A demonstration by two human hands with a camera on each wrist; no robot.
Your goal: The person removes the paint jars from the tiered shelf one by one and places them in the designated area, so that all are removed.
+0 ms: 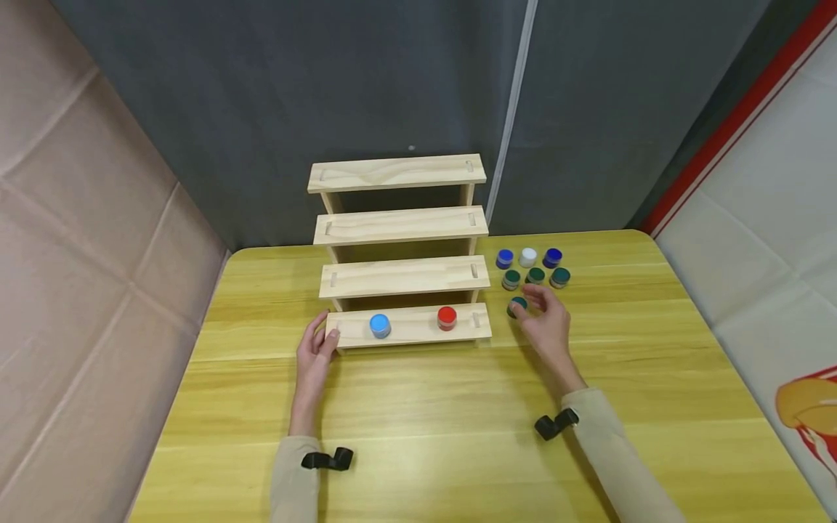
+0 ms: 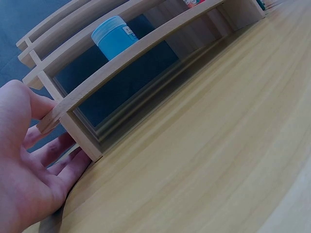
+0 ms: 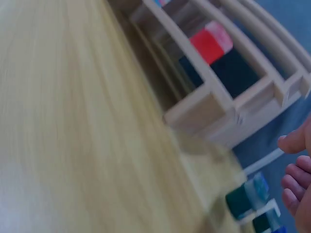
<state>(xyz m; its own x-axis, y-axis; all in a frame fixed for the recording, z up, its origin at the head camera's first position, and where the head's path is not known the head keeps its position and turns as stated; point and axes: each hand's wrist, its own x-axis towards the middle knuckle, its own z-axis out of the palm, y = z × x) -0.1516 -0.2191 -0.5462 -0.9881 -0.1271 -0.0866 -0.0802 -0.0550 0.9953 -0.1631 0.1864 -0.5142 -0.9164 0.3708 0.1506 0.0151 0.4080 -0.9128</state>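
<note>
A four-step wooden display rack (image 1: 405, 276) stands on the table. My left hand (image 1: 315, 354) holds the left end of its lowest step; in the left wrist view the thumb (image 2: 41, 107) lies over the board's end and fingers reach beneath and behind it. On that step sit a light blue jar (image 1: 380, 326) and a red jar (image 1: 447, 318). My right hand (image 1: 546, 321) hovers over the nearest green-lidded jar (image 1: 517, 306), its thumb overlapping the lid in the head view. The right wrist view shows the thumb (image 3: 294, 141) apart from the loosely bent fingers, no jar between them.
Behind that jar are more small jars: green-lidded ones (image 1: 559, 277), blue-lidded ones (image 1: 504, 258) and a white-lidded one (image 1: 528, 257). A dark curtain (image 1: 405, 87) hangs behind the rack. Light panels (image 1: 98, 254) flank the wooden table (image 1: 418, 428).
</note>
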